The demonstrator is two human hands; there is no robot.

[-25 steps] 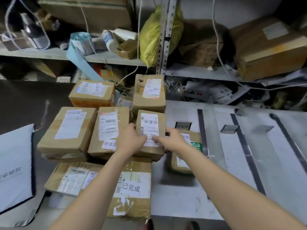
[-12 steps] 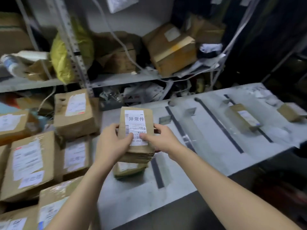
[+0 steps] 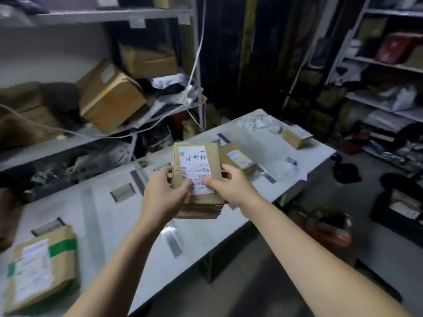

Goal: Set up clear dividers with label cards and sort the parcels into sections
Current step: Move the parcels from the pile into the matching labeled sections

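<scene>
Parcel with green tape [image 3: 41, 271] lies on the grey table [image 3: 109, 225], well left of the hands and nearer the person. A small card holder [image 3: 122, 192] sits on the table between that parcel and the hands. The left hand [image 3: 164, 193] grips the left edge of the brown labelled parcel [image 3: 198, 170], thumb on its white label. The right hand [image 3: 231, 188] clamps the right edge likewise, holding it over the table. Just beyond the right hand lies a second labelled parcel [image 3: 240, 157], and farther right a small box [image 3: 296, 138].
</scene>
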